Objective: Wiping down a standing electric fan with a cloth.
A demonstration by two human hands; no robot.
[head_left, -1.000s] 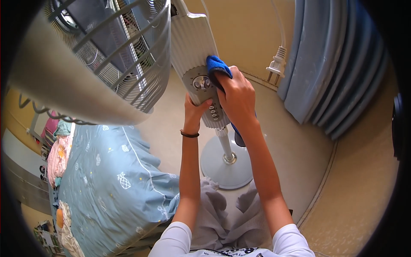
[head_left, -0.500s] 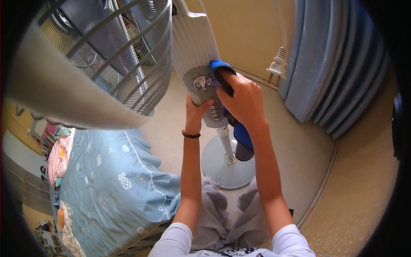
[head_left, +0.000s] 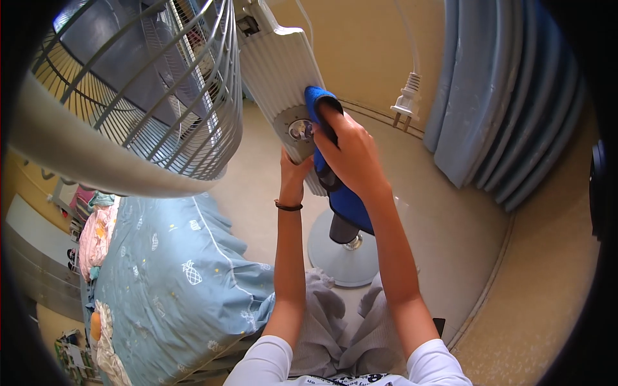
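A grey standing fan is in front of me, with its wire grille (head_left: 193,122) at the upper left and its ribbed control box (head_left: 280,67) leaning at the centre. My left hand (head_left: 294,178) is closed around the box's lower left side. In my right hand (head_left: 353,153) is a blue cloth (head_left: 319,98) with a dark edging, pressed against the box's right side beside the round knob (head_left: 300,130). The cloth hangs down below the hand, covering the lower panel and part of the pole. Beneath, the round fan base (head_left: 344,265) rests on the floor.
To the left, a bed has a blue pineapple-print sheet (head_left: 174,276) and crumpled pink bedding (head_left: 98,235). A white plug (head_left: 406,103) hangs by its cord near the wall. Stacked blue-grey slabs (head_left: 473,103) stand at the upper right.
My right hand has shifted left with the cloth, which now hides the row of buttons. The fan's grille and control box appear further left. My left hand keeps its grip.
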